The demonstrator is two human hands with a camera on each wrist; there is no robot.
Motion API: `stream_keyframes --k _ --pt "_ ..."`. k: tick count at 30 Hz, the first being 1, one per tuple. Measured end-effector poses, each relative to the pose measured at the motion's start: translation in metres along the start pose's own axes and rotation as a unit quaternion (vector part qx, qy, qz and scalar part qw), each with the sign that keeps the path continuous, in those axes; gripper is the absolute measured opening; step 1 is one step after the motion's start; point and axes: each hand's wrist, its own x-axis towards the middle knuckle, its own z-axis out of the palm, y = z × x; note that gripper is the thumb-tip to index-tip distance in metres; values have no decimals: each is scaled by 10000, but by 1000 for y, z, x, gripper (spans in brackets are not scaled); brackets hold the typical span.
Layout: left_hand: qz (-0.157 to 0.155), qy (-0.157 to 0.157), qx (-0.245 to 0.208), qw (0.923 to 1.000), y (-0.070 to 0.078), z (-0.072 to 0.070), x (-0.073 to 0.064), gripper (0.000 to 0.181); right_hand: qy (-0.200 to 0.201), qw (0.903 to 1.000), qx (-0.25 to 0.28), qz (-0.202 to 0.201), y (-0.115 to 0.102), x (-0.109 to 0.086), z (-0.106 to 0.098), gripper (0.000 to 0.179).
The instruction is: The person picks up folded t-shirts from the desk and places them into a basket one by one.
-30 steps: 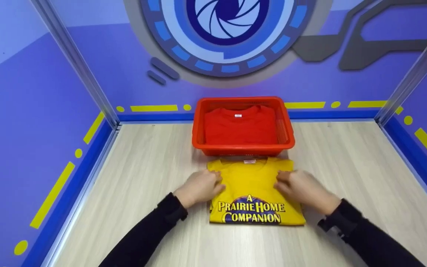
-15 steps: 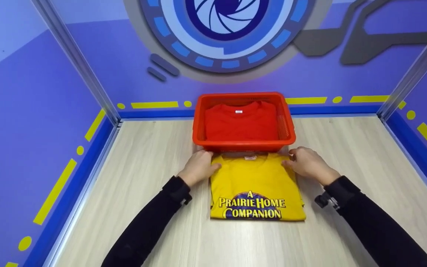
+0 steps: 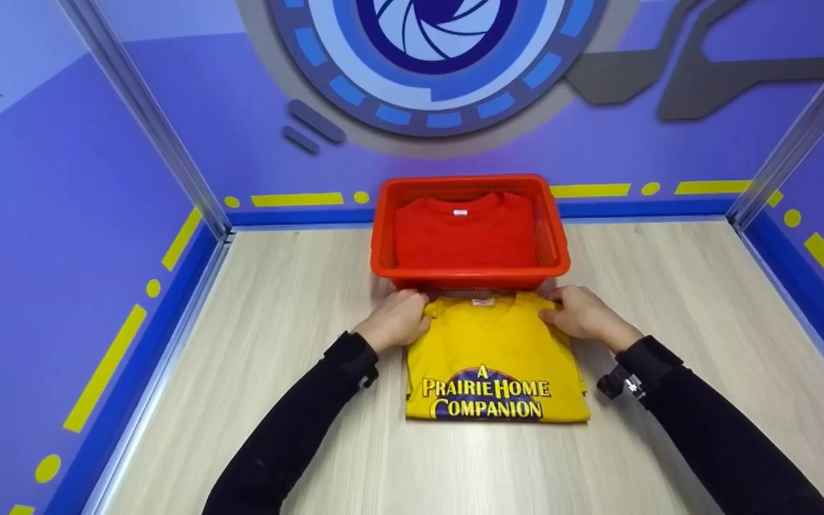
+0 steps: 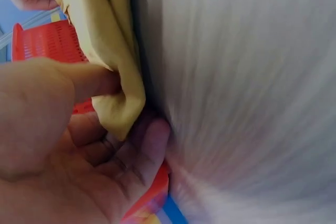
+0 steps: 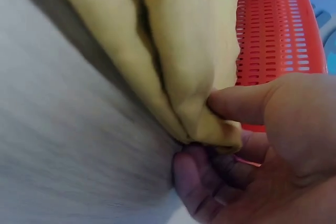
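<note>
A folded yellow T-shirt (image 3: 491,343) with "A Prairie Home Companion" print lies flat on the table, collar toward the basket. My left hand (image 3: 396,318) pinches its far left corner. In the left wrist view the thumb presses on top of the yellow cloth (image 4: 107,35), and fingers curl in below the edge. At the far right corner, my right hand (image 3: 582,312) pinches the shirt the same way; the right wrist view shows its thumb on the folded layers (image 5: 184,51) and its fingertips tucked underneath.
Right behind the shirt stands a red plastic basket (image 3: 469,273) with perforated sides. Inside it lies a folded red T-shirt (image 3: 462,239). The wooden tabletop (image 3: 290,286) is enclosed by blue-purple panels at the back (image 3: 297,172) and both sides.
Both hands have moved from the shirt's upper surface out to its far corners and now pinch them. The left hand has shifted slightly inward over the last half second. The shirt stays on the table.
</note>
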Motion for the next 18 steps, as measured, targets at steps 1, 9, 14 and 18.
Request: stream_keyframes --k 1,9,14,18 --pt "19 -38 -56 10000 -1 0 1 14 22 10000 45 -14 1 0 0 35" --pt "-50 218 -953 9952 -11 -2 0 13 410 9980 445 -189 4 -7 3 27" --pt "65 392 -1306 9906 -17 -4 -5 16 565 9953 746 -232 6 -6 2 19" --pt "119 575 -1508 9868 -23 -6 -9 20 763 9925 893 -325 3 -8 0 18"
